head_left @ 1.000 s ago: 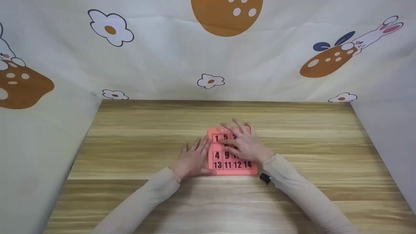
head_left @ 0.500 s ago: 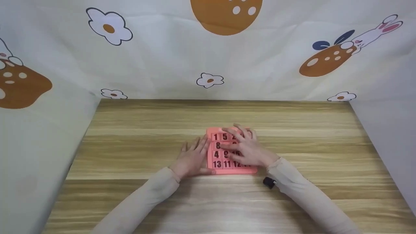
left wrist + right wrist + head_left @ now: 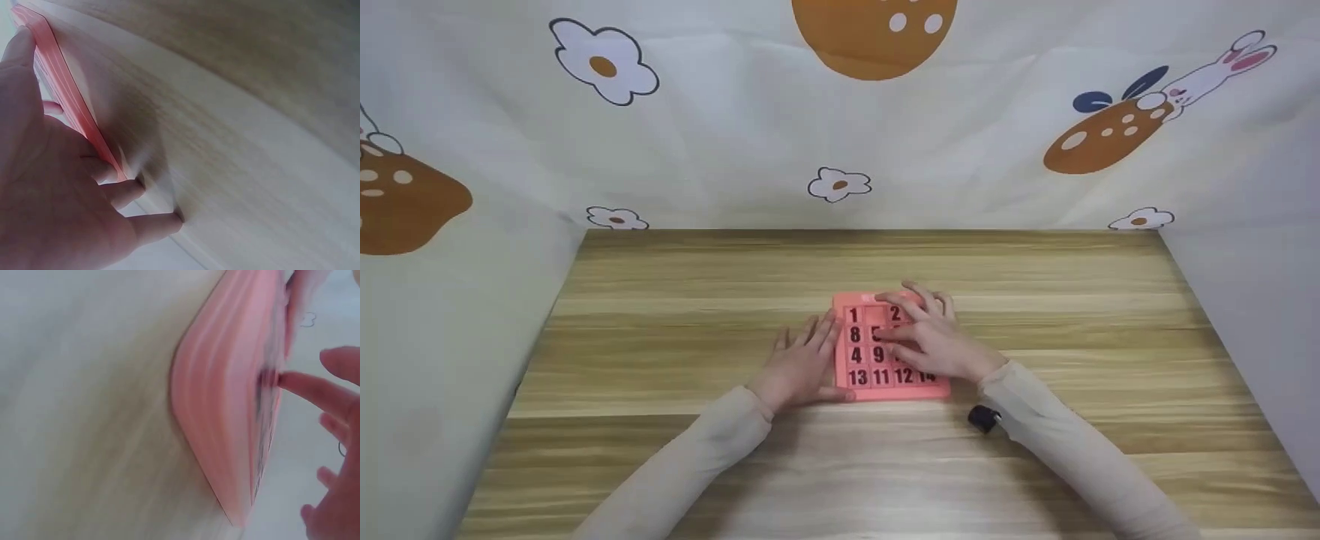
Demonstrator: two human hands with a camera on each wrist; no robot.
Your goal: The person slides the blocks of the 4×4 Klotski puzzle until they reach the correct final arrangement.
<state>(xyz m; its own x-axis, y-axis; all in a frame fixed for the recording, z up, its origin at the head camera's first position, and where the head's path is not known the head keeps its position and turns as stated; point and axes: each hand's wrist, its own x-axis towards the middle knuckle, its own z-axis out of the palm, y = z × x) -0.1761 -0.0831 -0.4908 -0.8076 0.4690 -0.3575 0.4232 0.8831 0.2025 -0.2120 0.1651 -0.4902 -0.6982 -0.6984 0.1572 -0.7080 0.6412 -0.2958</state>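
A pink sliding number puzzle point(image 3: 894, 391) lies flat on the wooden table, its square tiles marked with black numbers. The top row shows 1, a vacant slot, then 2; below sit 8 and the 5 tile point(image 3: 875, 334). Over the upper right of the puzzle spreads my right hand point(image 3: 941, 346), one finger on the 5 tile and other tiles hidden beneath. The right wrist view has a fingertip touching the tile face. My left hand point(image 3: 799, 369) rests along the left edge, fingers extended, thumb at the lower left corner of the frame point(image 3: 67, 95).
The wood-grain table point(image 3: 675, 300) runs back to a pale cloth wall point(image 3: 720, 150) printed with flowers, rabbits and brown shapes. Cloth also stands at left and right. A small black device point(image 3: 982, 418) sits at the right wrist.
The 8 tile has slid left into the second row's vacant slot, then the 5 tile has come down from the top row. The right hand shifted slightly; the left stayed at the edge.
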